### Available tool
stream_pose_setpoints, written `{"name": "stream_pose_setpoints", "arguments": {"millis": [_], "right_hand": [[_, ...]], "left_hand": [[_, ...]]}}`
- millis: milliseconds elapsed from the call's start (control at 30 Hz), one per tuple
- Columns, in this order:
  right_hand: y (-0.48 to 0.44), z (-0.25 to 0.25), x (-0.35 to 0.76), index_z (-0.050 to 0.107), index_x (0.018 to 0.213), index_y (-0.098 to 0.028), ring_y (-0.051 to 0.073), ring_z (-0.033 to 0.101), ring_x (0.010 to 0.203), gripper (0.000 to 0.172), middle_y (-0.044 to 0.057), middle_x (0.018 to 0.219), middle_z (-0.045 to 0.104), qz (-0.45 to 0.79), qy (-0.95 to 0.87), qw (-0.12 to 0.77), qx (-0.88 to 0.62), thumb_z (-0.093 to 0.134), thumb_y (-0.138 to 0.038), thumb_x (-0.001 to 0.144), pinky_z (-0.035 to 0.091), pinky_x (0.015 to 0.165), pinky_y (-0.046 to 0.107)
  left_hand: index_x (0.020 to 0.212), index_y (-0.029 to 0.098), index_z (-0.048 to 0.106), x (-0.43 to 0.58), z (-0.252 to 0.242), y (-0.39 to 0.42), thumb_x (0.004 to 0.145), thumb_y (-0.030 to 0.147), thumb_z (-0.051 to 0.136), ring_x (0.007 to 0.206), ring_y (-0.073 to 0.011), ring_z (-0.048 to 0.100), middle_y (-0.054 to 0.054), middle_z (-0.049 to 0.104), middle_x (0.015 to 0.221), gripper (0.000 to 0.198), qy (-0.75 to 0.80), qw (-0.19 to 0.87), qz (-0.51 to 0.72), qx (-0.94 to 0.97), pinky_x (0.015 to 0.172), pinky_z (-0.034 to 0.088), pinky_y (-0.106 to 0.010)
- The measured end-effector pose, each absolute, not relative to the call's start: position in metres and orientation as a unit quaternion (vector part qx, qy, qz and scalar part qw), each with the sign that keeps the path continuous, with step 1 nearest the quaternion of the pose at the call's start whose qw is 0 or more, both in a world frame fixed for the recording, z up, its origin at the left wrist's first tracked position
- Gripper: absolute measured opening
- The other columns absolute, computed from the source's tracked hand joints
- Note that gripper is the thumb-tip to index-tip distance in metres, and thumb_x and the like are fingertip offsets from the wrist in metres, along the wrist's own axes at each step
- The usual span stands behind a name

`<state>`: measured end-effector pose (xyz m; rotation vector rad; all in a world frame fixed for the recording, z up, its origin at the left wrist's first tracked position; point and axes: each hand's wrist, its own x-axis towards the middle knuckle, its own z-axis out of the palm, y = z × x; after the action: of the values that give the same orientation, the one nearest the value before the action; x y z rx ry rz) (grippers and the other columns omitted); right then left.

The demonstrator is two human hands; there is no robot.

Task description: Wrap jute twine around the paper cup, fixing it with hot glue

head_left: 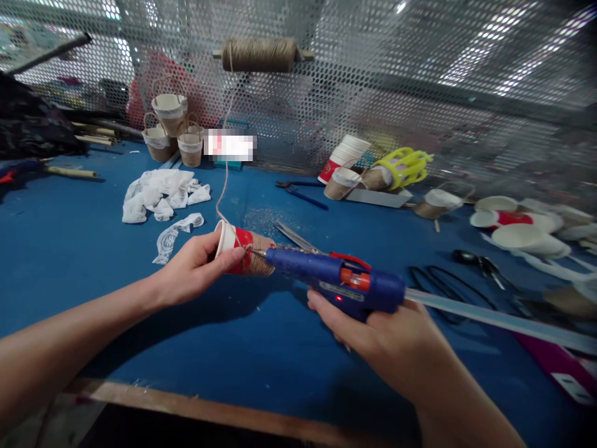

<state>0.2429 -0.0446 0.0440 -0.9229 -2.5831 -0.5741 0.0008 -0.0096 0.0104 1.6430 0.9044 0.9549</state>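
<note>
My left hand is closed around a red and white paper cup, held on its side above the blue table. Brown twine covers the cup's lower half. A strand of twine runs up from the cup to a spool on the mesh wall. My right hand grips a blue glue gun. Its nozzle touches the wrapped part of the cup. A clear glue stick sticks out of the gun's back.
White lace scraps lie at the left. Twine-wrapped cup baskets stand at the back. Scissors lie behind the gun, pliers farther back, black scissors and loose cups at the right. A cup stack leans by yellow plastic.
</note>
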Motion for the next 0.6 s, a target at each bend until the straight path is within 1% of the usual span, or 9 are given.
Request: {"name": "stream_pose_setpoints", "arguments": {"millis": [67, 100, 167, 267, 333, 400, 500, 600], "right_hand": [[-0.043, 0.044, 0.244, 0.069, 0.079, -0.019, 0.012, 0.046, 0.033, 0.042, 0.001, 0.041, 0.057, -0.197, -0.922, 0.172, -0.287, 0.034, 0.002, 0.072, 0.029, 0.038, 0.025], [-0.042, 0.043, 0.245, 0.069, 0.079, -0.019, 0.011, 0.046, 0.033, 0.040, 0.002, 0.044, 0.059, -0.166, -0.922, 0.187, -0.296, 0.034, 0.001, 0.073, 0.029, 0.037, 0.025], [-0.041, 0.042, 0.245, 0.068, 0.077, -0.021, 0.011, 0.045, 0.034, 0.033, 0.002, 0.047, 0.061, -0.066, -0.905, 0.222, -0.357, 0.038, -0.007, 0.078, 0.030, 0.037, 0.024], [-0.041, 0.042, 0.241, 0.065, 0.067, -0.023, 0.010, 0.044, 0.034, 0.022, -0.001, 0.041, 0.055, 0.068, -0.850, 0.251, -0.458, 0.048, -0.023, 0.080, 0.032, 0.037, 0.025], [-0.041, 0.045, 0.235, 0.061, 0.060, -0.022, 0.011, 0.045, 0.034, 0.022, -0.002, 0.039, 0.053, 0.119, -0.815, 0.258, -0.505, 0.051, -0.030, 0.079, 0.035, 0.037, 0.025], [-0.041, 0.050, 0.230, 0.058, 0.058, -0.022, 0.012, 0.046, 0.035, 0.022, -0.002, 0.039, 0.052, 0.181, -0.776, 0.269, -0.541, 0.053, -0.033, 0.076, 0.037, 0.036, 0.025], [-0.039, 0.055, 0.226, 0.056, 0.062, -0.021, 0.012, 0.046, 0.033, 0.020, -0.002, 0.040, 0.051, 0.290, -0.720, 0.268, -0.571, 0.053, -0.038, 0.074, 0.038, 0.033, 0.025], [-0.034, 0.055, 0.228, 0.056, 0.070, -0.020, 0.011, 0.048, 0.036, 0.021, -0.004, 0.041, 0.050, 0.360, -0.689, 0.266, -0.570, 0.055, -0.041, 0.073, 0.040, 0.037, 0.024]], "left_hand": [[0.109, 0.010, 0.056, 0.000, 0.010, -0.010, 0.086, 0.030, 0.045, 0.089, -0.0178, 0.060, -0.008, 0.065, 0.105, 0.032, 0.368, 0.476, 0.390, 0.697, 0.079, 0.047, -0.025], [0.108, 0.010, 0.056, 0.000, 0.011, -0.010, 0.086, 0.029, 0.045, 0.088, -0.0178, 0.059, -0.008, 0.065, 0.104, 0.031, 0.365, 0.466, 0.386, 0.708, 0.078, 0.047, -0.025], [0.106, 0.009, 0.056, -0.001, 0.011, -0.010, 0.086, 0.027, 0.044, 0.087, -0.0179, 0.059, -0.008, 0.065, 0.102, 0.029, 0.357, 0.446, 0.377, 0.729, 0.078, 0.046, -0.026], [0.099, 0.008, 0.057, -0.001, 0.011, -0.011, 0.086, 0.025, 0.043, 0.081, -0.0171, 0.058, -0.009, 0.065, 0.093, 0.026, 0.348, 0.414, 0.361, 0.760, 0.074, 0.046, -0.026], [0.092, 0.008, 0.058, -0.002, 0.011, -0.012, 0.086, 0.025, 0.042, 0.072, -0.0155, 0.056, -0.007, 0.064, 0.083, 0.024, 0.348, 0.383, 0.353, 0.780, 0.067, 0.045, -0.025], [0.085, 0.009, 0.057, -0.002, 0.011, -0.013, 0.085, 0.024, 0.041, 0.065, -0.0136, 0.053, -0.005, 0.061, 0.075, 0.022, 0.345, 0.352, 0.345, 0.799, 0.061, 0.044, -0.023], [0.083, 0.010, 0.057, -0.003, 0.011, -0.014, 0.085, 0.022, 0.041, 0.060, -0.0121, 0.051, -0.004, 0.059, 0.070, 0.020, 0.333, 0.317, 0.333, 0.823, 0.058, 0.043, -0.023], [0.084, 0.011, 0.057, -0.004, 0.012, -0.013, 0.085, 0.022, 0.041, 0.064, -0.0132, 0.052, -0.004, 0.060, 0.073, 0.020, 0.329, 0.301, 0.326, 0.834, 0.061, 0.043, -0.024]]}}
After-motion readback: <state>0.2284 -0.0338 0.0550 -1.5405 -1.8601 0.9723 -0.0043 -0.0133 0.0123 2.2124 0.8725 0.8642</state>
